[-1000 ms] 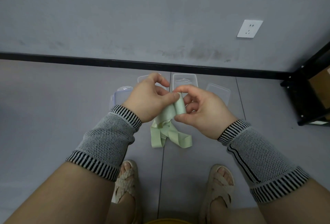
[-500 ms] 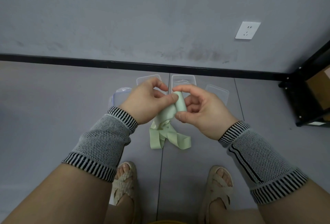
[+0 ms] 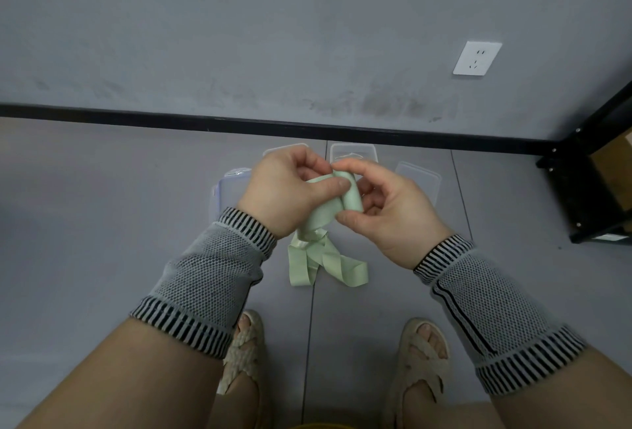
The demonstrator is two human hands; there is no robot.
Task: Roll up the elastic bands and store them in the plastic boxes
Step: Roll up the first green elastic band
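Observation:
A pale green elastic band is partly wound into a small roll held between both hands above the floor. My left hand pinches the band beside the roll with thumb and fingers. My right hand grips the roll between thumb and curled fingers. The loose tail of the band hangs down and folds on the floor. Several clear plastic boxes lie on the floor beyond my hands: one at the left, one in the middle, and a lid or box at the right.
A grey wall with a black baseboard runs behind the boxes, with a white socket on it. A black metal shelf frame stands at the right. My sandalled feet are below on the grey floor.
Both hands have turned slightly as the roll is wound. The loose tail on the floor has stayed about the same.

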